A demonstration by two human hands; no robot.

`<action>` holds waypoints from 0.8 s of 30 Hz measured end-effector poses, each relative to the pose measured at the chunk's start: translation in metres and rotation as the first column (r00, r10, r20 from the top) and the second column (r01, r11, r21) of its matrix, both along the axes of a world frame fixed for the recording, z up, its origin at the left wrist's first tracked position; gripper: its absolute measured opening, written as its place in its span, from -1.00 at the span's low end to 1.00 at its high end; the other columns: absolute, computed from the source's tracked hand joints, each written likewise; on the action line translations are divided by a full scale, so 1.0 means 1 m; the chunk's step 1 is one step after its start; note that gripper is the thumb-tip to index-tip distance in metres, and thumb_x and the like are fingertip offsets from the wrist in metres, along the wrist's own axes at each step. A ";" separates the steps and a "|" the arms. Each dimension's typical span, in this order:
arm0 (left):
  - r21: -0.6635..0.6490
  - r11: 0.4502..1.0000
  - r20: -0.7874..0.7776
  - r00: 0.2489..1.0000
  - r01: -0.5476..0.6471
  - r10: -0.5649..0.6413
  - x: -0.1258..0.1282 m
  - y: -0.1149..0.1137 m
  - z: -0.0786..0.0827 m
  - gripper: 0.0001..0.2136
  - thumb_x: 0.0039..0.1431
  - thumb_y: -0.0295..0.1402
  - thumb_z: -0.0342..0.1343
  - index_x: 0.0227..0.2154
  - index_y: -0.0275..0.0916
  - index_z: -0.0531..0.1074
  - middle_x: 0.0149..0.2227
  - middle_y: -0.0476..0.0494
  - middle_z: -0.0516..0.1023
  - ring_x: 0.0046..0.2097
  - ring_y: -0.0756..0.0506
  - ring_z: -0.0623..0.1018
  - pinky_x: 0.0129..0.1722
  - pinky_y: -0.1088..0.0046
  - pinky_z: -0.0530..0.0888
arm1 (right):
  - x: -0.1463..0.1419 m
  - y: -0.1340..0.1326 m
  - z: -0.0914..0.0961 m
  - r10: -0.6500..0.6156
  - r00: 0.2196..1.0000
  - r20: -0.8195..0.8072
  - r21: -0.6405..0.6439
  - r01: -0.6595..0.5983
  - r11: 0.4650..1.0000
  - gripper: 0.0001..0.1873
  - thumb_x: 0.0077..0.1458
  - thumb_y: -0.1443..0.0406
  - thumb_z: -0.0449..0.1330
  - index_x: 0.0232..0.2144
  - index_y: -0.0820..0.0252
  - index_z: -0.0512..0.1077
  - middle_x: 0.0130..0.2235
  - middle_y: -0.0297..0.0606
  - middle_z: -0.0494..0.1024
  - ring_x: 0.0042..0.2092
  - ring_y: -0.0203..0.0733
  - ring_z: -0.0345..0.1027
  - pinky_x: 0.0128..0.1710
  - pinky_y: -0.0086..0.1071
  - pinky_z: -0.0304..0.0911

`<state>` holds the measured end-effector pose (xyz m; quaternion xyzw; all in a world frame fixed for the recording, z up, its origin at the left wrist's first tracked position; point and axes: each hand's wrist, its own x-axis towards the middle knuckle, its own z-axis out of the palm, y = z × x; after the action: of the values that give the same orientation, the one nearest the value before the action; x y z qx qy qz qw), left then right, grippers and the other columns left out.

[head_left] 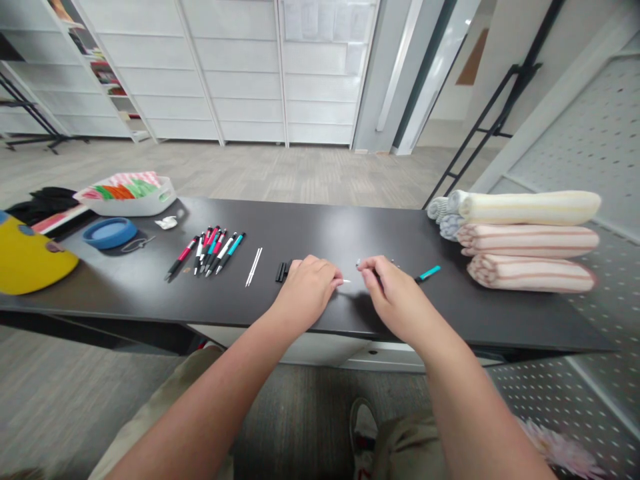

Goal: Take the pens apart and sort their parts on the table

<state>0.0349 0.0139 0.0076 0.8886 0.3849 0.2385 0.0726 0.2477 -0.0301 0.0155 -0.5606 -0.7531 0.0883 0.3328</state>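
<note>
My left hand is closed in a pinch around a thin white pen refill, whose end sticks out to the right. Opposite it, my right hand pinches a tiny piece at its fingertips, too small to name surely. The hands are apart, just above the dark tabletop. Black pen parts lie beside my left hand, partly hidden by it. Farther left are white refills and a pile of assembled pens in red, white and teal. A teal pen barrel with a black end lies right of my right hand.
Rolled striped towels are stacked at the table's right end. On the left stand a white basket of colourful packets, a blue round lid-like dish, a crumpled white tissue and a yellow object. The table's front edge runs near my legs.
</note>
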 end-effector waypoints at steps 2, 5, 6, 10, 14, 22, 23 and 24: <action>0.018 1.000 0.027 1.000 0.013 -0.013 -0.002 -0.001 0.000 -0.87 0.48 -0.30 0.11 -0.18 -0.19 0.52 -0.16 -0.07 0.65 -0.07 -0.18 0.50 -0.07 0.22 0.28 | -0.003 0.001 -0.005 0.086 0.995 0.040 -0.036 -0.085 0.996 -0.81 0.42 0.17 0.11 -0.07 0.12 0.45 -0.23 -0.21 0.57 -0.23 -0.09 0.46 -0.19 -0.26 0.30; 0.046 0.998 0.083 0.995 0.050 -0.054 -0.005 -0.002 0.000 -0.84 0.49 -0.28 0.08 -0.18 -0.19 0.52 -0.18 -0.08 0.66 -0.08 -0.18 0.51 -0.08 0.23 0.30 | -0.006 0.003 -0.007 0.177 0.984 0.029 -0.030 -0.176 0.984 -0.83 0.43 0.21 0.11 -0.15 0.09 0.50 -0.22 -0.23 0.58 -0.19 -0.09 0.46 -0.14 -0.26 0.29; 0.049 0.997 0.114 0.991 0.066 -0.071 -0.007 -0.003 0.000 -0.85 0.48 -0.28 0.10 -0.18 -0.19 0.52 -0.18 -0.08 0.67 -0.08 -0.18 0.52 -0.08 0.24 0.32 | -0.007 0.003 -0.007 0.188 0.982 0.014 -0.016 -0.188 0.982 -0.82 0.44 0.23 0.10 -0.17 0.09 0.50 -0.22 -0.24 0.59 -0.16 -0.10 0.47 -0.11 -0.26 0.29; 0.040 0.992 0.285 0.950 0.120 -0.126 -0.011 -0.002 0.000 -0.92 0.38 -0.33 0.24 -0.13 -0.19 0.53 -0.14 -0.07 0.68 -0.06 -0.15 0.55 -0.03 0.30 0.41 | -0.008 0.003 -0.007 0.156 0.987 -0.048 0.026 -0.155 0.988 -0.83 0.43 0.23 0.13 -0.20 0.08 0.50 -0.25 -0.27 0.58 -0.19 -0.12 0.45 -0.14 -0.29 0.28; 0.005 0.994 0.344 0.933 0.107 -0.102 -0.014 -0.001 0.001 -0.95 0.35 -0.41 0.26 -0.17 -0.16 0.57 -0.20 -0.02 0.70 -0.11 -0.10 0.58 -0.07 0.37 0.46 | -0.012 0.002 -0.007 0.151 0.984 -0.097 0.015 -0.150 0.988 -0.84 0.42 0.24 0.14 -0.22 0.08 0.50 -0.28 -0.29 0.57 -0.24 -0.15 0.43 -0.20 -0.33 0.26; -0.087 0.996 0.378 0.926 0.018 0.016 -0.014 -0.002 0.005 -0.95 0.33 -0.38 0.27 -0.19 -0.16 0.61 -0.26 -0.03 0.67 -0.19 -0.09 0.59 -0.16 0.40 0.51 | -0.012 0.003 -0.008 0.063 0.989 -0.131 0.023 -0.061 0.998 -0.82 0.41 0.21 0.15 -0.24 0.10 0.51 -0.32 -0.31 0.56 -0.27 -0.16 0.41 -0.21 -0.33 0.23; -0.097 0.995 0.377 0.926 0.010 0.027 -0.014 -0.002 0.005 -0.95 0.32 -0.38 0.27 -0.20 -0.16 0.61 -0.26 -0.03 0.66 -0.19 -0.09 0.59 -0.18 0.41 0.51 | -0.011 0.003 -0.008 0.047 0.988 -0.144 0.032 -0.043 0.999 -0.82 0.41 0.21 0.16 -0.23 0.10 0.51 -0.31 -0.30 0.57 -0.26 -0.16 0.42 -0.20 -0.33 0.24; -0.102 0.995 0.375 0.926 0.006 0.033 -0.014 -0.002 0.006 -0.95 0.32 -0.38 0.27 -0.20 -0.15 0.61 -0.26 -0.04 0.66 -0.20 -0.09 0.59 -0.19 0.41 0.51 | -0.010 0.003 -0.008 0.033 0.987 -0.157 0.045 -0.026 0.999 -0.83 0.41 0.21 0.16 -0.23 0.10 0.51 -0.29 -0.29 0.58 -0.24 -0.15 0.43 -0.19 -0.33 0.25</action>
<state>0.0207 0.0117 0.0132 0.8190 0.3815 0.3851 0.1883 0.2378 -0.0268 0.0071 -0.5334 -0.7344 0.1208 0.4019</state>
